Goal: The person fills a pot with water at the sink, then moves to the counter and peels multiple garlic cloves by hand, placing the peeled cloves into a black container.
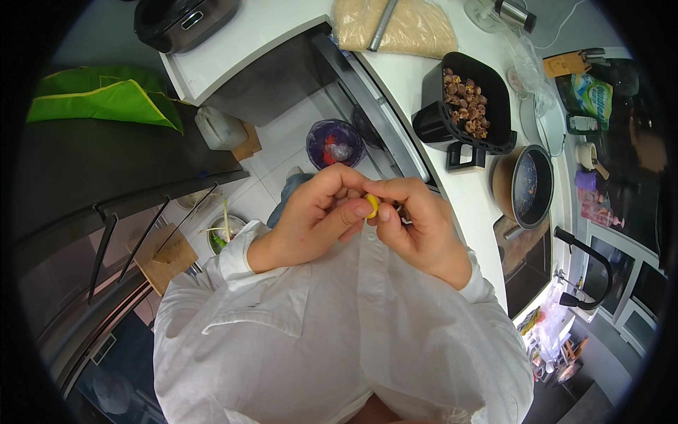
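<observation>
In front of my white shirt [339,318], my left hand [312,220] and my right hand [424,228] meet at the fingertips. Between them is a small yellow piece [373,205], which looks like a chestnut kernel. My left thumb presses on its left side, while the right thumb and fingers touch its right side. Something dark, perhaps shell, shows under the right fingers; the fingers hide most of it. On the counter ahead and to the right, a black air fryer basket [500,85] holds many brown chestnuts [466,103], some split with yellow showing.
A bin lined with purple plastic [317,139] stands on the floor beyond my hands. The counter [408,90] carries a pot [498,177], a bag of pale grain [349,29] and a rice cooker [159,29]. A black faucet [606,275] rises at the right, near the sink [524,275].
</observation>
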The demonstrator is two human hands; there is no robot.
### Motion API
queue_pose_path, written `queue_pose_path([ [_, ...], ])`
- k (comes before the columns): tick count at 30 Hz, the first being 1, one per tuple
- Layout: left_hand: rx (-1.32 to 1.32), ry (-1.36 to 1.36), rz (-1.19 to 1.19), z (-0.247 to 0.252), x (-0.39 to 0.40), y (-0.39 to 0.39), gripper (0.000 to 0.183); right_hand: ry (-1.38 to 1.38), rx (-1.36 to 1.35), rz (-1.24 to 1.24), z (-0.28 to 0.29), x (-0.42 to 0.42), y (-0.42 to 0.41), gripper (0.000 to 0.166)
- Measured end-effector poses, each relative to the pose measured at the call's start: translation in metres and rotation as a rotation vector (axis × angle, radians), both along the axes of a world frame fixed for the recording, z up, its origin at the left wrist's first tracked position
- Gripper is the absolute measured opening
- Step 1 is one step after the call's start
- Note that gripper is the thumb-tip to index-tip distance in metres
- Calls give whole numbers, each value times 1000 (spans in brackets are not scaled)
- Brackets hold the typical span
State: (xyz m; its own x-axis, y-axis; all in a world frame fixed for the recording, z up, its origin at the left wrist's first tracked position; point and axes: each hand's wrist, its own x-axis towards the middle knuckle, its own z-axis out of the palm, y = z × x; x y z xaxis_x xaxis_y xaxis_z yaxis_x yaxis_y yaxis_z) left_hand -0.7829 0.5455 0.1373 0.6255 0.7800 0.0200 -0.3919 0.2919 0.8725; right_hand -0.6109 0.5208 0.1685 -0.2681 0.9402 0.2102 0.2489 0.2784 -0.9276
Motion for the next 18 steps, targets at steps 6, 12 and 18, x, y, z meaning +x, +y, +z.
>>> queue_pose_path([
  [6, 10, 97, 12, 0, 3, -4, 16, -116, 49, -45, 1, 0, 2, 16],
  [12, 64, 29, 84, -3, 11, -4, 16, 52, -50, -154, -17, -3, 1, 9],
  [18, 65, -87, 140, -11, 18, 4, 17, 448, -249, -161, -10, -13, 5, 8],
])
